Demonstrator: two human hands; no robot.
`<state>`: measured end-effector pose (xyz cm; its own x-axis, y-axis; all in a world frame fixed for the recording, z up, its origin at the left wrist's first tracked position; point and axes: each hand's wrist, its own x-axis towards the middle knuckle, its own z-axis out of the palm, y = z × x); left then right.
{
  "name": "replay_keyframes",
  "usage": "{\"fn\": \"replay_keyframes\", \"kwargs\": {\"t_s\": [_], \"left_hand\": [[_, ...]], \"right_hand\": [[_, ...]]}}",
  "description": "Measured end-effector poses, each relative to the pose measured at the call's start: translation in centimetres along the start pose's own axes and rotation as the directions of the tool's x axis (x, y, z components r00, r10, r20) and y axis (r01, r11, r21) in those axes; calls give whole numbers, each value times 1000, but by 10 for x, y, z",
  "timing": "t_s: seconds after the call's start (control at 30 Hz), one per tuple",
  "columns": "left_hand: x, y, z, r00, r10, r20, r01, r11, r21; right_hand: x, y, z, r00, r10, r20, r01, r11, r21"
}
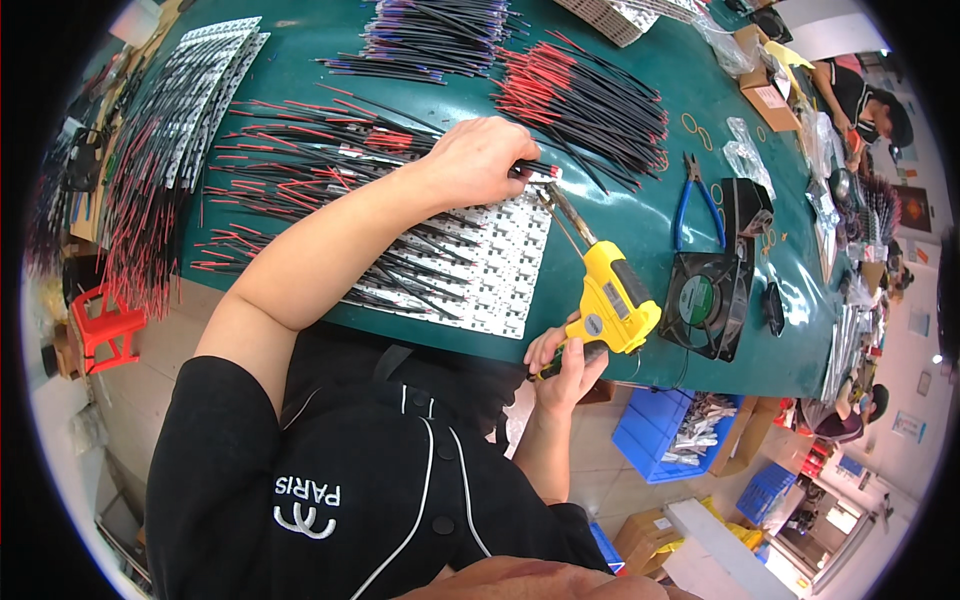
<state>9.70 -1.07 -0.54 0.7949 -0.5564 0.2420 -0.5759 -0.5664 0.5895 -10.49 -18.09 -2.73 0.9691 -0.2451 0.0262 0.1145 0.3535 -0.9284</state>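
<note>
My left hand (478, 165) is closed around what seem to be black wires (524, 170) with a red end, over the top right corner of a white circuit board panel (505, 262). My right hand (568, 368) grips the handle of a yellow soldering gun (614, 295). Its metal tip points up toward my left fingers, close to the panel's corner. The exact contact at the tip is too small to tell. Rows of black wires with red ends (300, 170) stick out leftward from the panel. My left forearm hides part of them.
Loose black and red wires (585, 105) lie beyond my hands, with a purple-tipped bundle (435, 35) farther back. To the right are blue-handled pliers (697, 205) and a black fan (703, 300). Wired panels (205, 90) overhang the left table edge. A blue bin (650, 435) stands below.
</note>
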Motion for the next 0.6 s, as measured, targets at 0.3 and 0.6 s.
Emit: {"fn": "replay_keyframes", "kwargs": {"t_s": [0.3,0.6], "left_hand": [[1,2,-2,1000,-2,13,2,1000,4],[1,-4,-3,998,56,10,-56,997,-44]], "right_hand": [[-3,0,-1,1000,-30,-5,30,997,72],[-3,-1,1,1000,9,-22,-8,999,42]]}}
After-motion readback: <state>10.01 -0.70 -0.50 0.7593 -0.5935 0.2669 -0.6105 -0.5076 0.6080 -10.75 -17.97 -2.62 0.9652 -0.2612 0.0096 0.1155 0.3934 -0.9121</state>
